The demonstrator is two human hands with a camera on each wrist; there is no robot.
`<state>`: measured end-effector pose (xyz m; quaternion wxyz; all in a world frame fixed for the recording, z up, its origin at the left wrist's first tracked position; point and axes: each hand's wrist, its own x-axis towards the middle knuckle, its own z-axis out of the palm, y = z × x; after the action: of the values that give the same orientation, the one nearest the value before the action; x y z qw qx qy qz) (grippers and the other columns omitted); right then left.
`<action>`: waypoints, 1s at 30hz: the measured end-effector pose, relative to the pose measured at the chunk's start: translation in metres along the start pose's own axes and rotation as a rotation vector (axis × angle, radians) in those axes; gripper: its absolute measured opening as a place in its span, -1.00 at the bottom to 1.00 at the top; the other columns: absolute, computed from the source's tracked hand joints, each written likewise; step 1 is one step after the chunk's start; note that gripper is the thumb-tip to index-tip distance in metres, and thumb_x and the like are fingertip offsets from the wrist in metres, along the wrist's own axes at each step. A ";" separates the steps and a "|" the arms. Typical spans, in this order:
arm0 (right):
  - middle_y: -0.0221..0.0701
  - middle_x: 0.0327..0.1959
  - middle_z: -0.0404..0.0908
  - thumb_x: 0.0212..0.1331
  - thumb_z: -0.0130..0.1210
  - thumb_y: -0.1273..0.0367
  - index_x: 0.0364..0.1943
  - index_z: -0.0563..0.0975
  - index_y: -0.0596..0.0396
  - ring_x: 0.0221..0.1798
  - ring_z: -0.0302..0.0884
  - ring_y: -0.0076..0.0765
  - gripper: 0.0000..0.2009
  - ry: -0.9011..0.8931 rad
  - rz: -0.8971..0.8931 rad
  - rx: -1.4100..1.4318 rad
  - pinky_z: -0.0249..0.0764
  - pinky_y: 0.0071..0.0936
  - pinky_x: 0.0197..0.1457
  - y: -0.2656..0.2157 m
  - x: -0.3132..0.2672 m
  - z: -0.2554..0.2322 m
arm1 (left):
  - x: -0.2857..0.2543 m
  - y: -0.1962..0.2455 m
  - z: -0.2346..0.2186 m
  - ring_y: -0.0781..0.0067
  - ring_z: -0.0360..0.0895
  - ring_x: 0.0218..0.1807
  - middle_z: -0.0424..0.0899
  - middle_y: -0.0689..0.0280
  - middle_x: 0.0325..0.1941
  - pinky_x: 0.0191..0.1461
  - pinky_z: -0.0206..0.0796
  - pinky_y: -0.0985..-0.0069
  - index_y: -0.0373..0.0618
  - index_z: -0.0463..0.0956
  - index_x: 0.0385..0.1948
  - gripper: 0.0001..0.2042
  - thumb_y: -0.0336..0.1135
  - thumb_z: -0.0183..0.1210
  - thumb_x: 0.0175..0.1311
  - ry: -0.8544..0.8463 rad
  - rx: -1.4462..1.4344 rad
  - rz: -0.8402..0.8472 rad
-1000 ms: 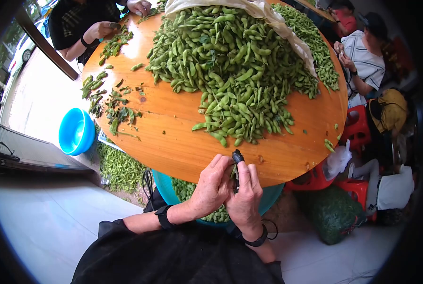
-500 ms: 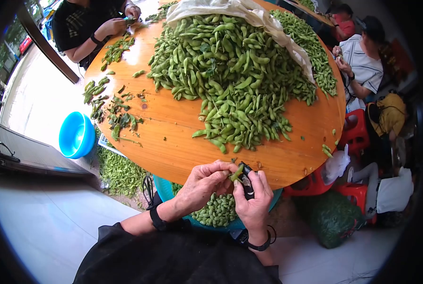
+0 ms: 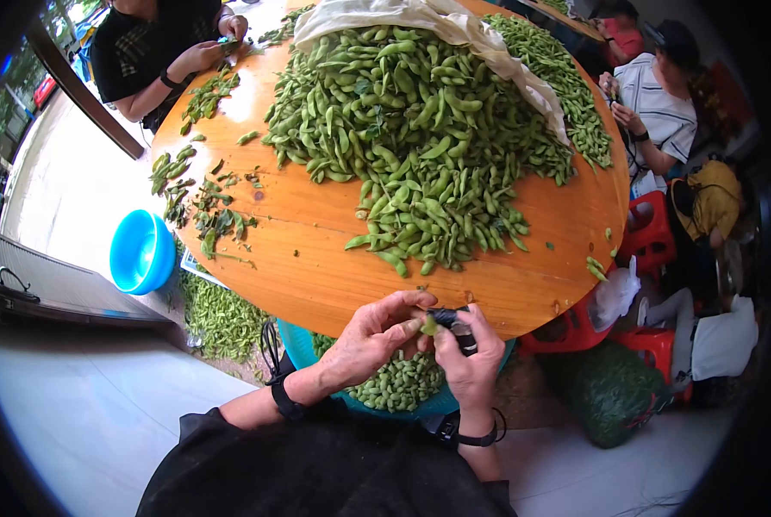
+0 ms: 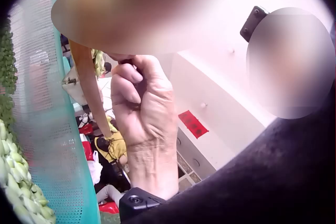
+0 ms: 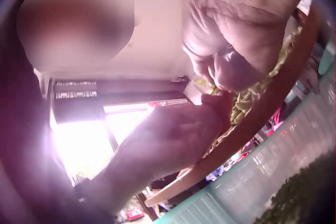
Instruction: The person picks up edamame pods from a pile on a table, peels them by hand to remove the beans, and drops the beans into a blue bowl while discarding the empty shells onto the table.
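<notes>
In the head view my left hand [image 3: 370,340] pinches a green soybean pod [image 3: 429,327] between thumb and fingers, close over the table's near edge. Opposite it, my right hand [image 3: 474,358] grips a small black tool [image 3: 447,316] whose near end meets the pod; its exact kind I cannot tell. The right thumb presses beside the pod. Below both hands stands a teal basin [image 3: 295,345] holding loose shelled green beans [image 3: 398,383]. A large heap of soybean pods [image 3: 437,164] lies ahead on the round wooden table [image 3: 308,276].
Leafy scraps [image 3: 217,220] lie at the table's left. A blue bowl [image 3: 142,252] and spilled pods [image 3: 221,319] are on the floor to the left. Red stools [image 3: 648,228] and a dark green bag [image 3: 614,392] stand at right. Other people sit around the table.
The hands first drew apart, bringing the pod and the beans in the basin into view, then came closer again. The black tool has swung from upright to nearly level against the pod.
</notes>
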<state>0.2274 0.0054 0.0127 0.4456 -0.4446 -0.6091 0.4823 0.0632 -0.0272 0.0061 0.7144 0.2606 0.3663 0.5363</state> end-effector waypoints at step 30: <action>-0.42 -0.44 0.55 0.20 0.19 0.60 -0.16 0.56 0.33 -0.52 0.54 -0.61 -0.85 -0.116 0.087 -0.016 0.46 -0.67 -0.53 -0.017 -0.008 -0.009 | -0.003 -0.010 0.001 0.61 0.50 -0.37 0.60 0.33 -0.34 -0.34 0.33 0.65 -0.19 0.49 -0.20 -0.93 -0.47 0.17 0.37 -0.085 -0.025 0.014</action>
<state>0.2358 -0.0029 0.0300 0.3844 -0.4455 -0.6181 0.5213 0.0694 -0.0333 -0.0003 0.7287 0.2767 0.3271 0.5342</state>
